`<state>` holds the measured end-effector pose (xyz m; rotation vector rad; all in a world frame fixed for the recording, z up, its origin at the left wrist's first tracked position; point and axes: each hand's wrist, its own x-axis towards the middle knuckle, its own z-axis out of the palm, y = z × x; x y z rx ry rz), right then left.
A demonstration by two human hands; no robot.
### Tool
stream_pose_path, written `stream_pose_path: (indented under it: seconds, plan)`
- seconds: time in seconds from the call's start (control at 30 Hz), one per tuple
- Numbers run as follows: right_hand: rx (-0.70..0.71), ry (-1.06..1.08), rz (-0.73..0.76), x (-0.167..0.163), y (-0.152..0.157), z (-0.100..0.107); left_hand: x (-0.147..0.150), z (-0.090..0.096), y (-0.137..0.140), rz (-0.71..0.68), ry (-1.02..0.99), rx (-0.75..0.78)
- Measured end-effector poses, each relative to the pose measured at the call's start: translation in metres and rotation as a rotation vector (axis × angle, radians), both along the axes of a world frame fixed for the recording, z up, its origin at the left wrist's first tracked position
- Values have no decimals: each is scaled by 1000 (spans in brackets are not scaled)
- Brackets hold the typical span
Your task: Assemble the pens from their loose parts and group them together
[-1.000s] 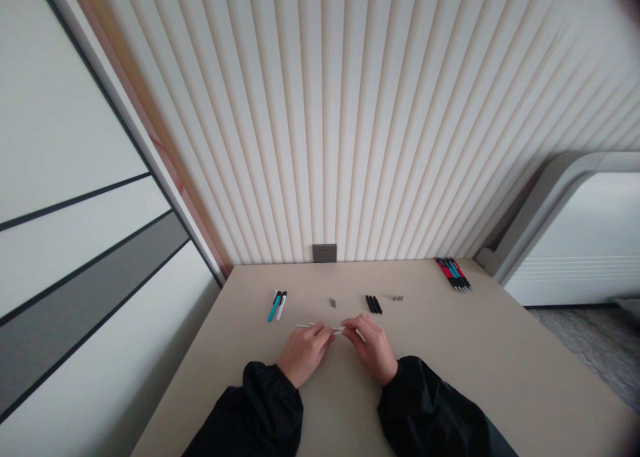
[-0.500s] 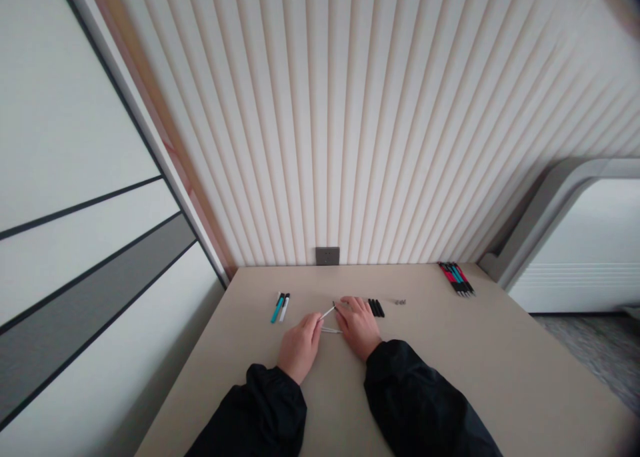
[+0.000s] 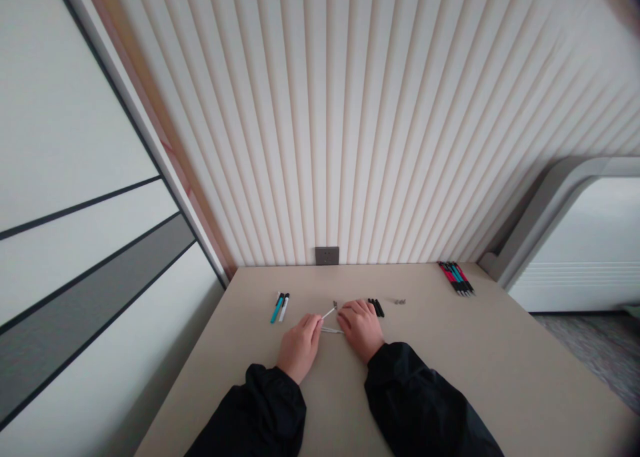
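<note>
My left hand (image 3: 300,346) is closed, with thumb and forefinger pinching a thin white pen refill (image 3: 328,313) that slants up to the right. Close to the refill's tip lie tiny metallic pieces (image 3: 335,304), perhaps springs. My right hand (image 3: 362,327) rests just right of that tip, its fingers curled together; whatever they hold is hidden. Between the hands, more white refills (image 3: 331,330) lie flat on the table. Several short black tubes (image 3: 379,308) lie side by side at the right hand's far side, partly covered by it.
On the tan table (image 3: 425,370), a teal pen barrel (image 3: 277,308) and a white pen barrel (image 3: 284,308) lie left. Small metal parts (image 3: 400,302) sit right of the black tubes. Several pens (image 3: 457,279) lie at the back right. A wall socket (image 3: 327,256) is behind.
My right hand has shifted slightly right, away from the refill's tip, uncovering the tiny metallic pieces and covering more of the black tubes. My left hand stays nearly still with the refill.
</note>
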<state>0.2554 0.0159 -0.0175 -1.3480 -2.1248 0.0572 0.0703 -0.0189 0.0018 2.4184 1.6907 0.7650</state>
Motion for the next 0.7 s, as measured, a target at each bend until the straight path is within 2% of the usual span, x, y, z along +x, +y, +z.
stream_pose_path:
  seconds: [0.37, 0.7]
  plan:
    - [7, 14, -22, 1, -5, -1, 0, -6, 2, -10, -25, -5]
    - [7, 20, -28, 3, -9, 1, 1, -1, 0, -32, -48, 12]
